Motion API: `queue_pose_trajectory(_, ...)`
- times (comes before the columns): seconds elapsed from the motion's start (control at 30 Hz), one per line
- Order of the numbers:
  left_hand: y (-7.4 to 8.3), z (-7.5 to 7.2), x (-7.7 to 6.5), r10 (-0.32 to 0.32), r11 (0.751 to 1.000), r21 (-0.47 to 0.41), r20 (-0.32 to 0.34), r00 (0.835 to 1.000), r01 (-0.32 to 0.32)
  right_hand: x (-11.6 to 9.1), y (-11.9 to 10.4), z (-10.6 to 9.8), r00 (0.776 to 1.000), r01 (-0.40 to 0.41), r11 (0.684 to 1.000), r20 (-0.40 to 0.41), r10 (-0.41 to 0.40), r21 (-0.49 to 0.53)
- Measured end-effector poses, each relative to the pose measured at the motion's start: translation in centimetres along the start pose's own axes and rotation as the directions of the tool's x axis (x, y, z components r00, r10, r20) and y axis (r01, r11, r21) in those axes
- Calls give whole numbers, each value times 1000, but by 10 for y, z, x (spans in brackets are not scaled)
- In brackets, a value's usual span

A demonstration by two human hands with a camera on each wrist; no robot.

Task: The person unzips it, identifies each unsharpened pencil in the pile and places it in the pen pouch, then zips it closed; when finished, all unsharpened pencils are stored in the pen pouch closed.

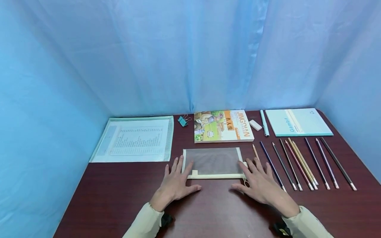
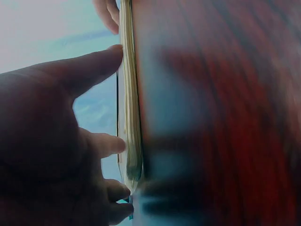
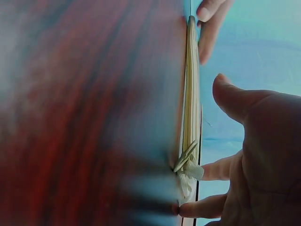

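A grey zip pouch (image 1: 215,160) with cream edging lies flat on the dark wooden table. My left hand (image 1: 175,185) is at its left end, fingers spread, with the index fingertip over the mesh. At the opposite end, my right hand (image 1: 259,183) lies palm down with its fingers spread, the index fingertip at the pouch's corner. A zipper pull with a ring (image 1: 246,182) hangs off the right front corner. The left wrist view shows the cream zipper edge (image 2: 131,108) side-on past the left hand's fingers (image 2: 110,145). In the right wrist view the fingers (image 3: 217,168) reach around the pull tab (image 3: 186,157).
Several pencils (image 1: 300,162) lie in a row at the right. Along the back are a light-blue notebook (image 1: 312,122), a pen (image 1: 264,123), an eraser (image 1: 255,125), a book (image 1: 221,125) and a teal binder clip (image 1: 183,121). A clear document folder (image 1: 137,138) lies left. Blue curtains (image 1: 190,56) enclose the table.
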State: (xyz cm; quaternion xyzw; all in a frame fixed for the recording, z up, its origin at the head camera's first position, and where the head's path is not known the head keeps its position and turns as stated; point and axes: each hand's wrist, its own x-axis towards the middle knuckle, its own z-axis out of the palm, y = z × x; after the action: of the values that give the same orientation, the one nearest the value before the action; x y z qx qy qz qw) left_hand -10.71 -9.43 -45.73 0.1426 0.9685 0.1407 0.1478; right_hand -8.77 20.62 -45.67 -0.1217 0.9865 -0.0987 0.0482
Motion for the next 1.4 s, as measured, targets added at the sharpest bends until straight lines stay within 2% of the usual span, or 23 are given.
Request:
queue_pose_trajectory(0.1,0,2,0,-9,1000,-9,41,999,10,1,-2,0,1000,9,1000,2,-9,15)
queue_pose_trajectory(0.27,0,3,1,-7,1000,-15,62,998,8,6,-1,-4,1000,8,988,13,-10,154)
queue_pose_trajectory(0.5,2,2,1,2,1000,-24,58,998,-1,9,4,-11,988,91,946,-143,-48,311)
queue_pose_trajectory(0.6,2,2,2,3,1000,-26,58,998,-1,11,6,-11,984,64,923,-181,6,379)
queue_pose_trajectory(0.67,3,1,2,1,1000,-13,55,998,0,13,7,-9,982,27,903,-178,55,428)
queue_pose_trajectory(0.83,9,-1,1,10,999,51,-7,1000,-9,17,11,-5,984,-77,840,-97,152,537)
queue_pose_trajectory(0.9,18,-2,0,36,996,82,-59,998,-32,18,12,-4,984,-102,816,-63,167,569)
queue_pose_trajectory(0.97,32,-3,-3,90,991,112,-122,988,-76,19,13,-4,984,-119,793,-39,176,597)
queue_pose_trajectory(1.1,66,0,-9,222,970,149,-220,950,-192,19,15,-2,983,-121,775,-33,180,620)
queue_pose_trajectory(1.17,84,5,-9,281,958,134,-252,926,-255,19,16,-2,982,-119,771,-38,183,625)
queue_pose_trajectory(1.2,92,8,-8,299,954,114,-254,920,-279,19,16,-1,982,-118,769,-40,184,628)
queue_pose_trajectory(1.27,106,15,-3,317,948,53,-245,916,-314,19,16,-1,981,-121,763,-43,191,635)
queue_pose_trajectory(1.3,112,19,1,316,947,14,-229,921,-322,19,17,0,980,-124,759,-42,195,639)
queue_pose_trajectory(1.4,126,29,12,260,953,-111,-182,948,-283,19,18,1,979,-128,741,-37,203,659)
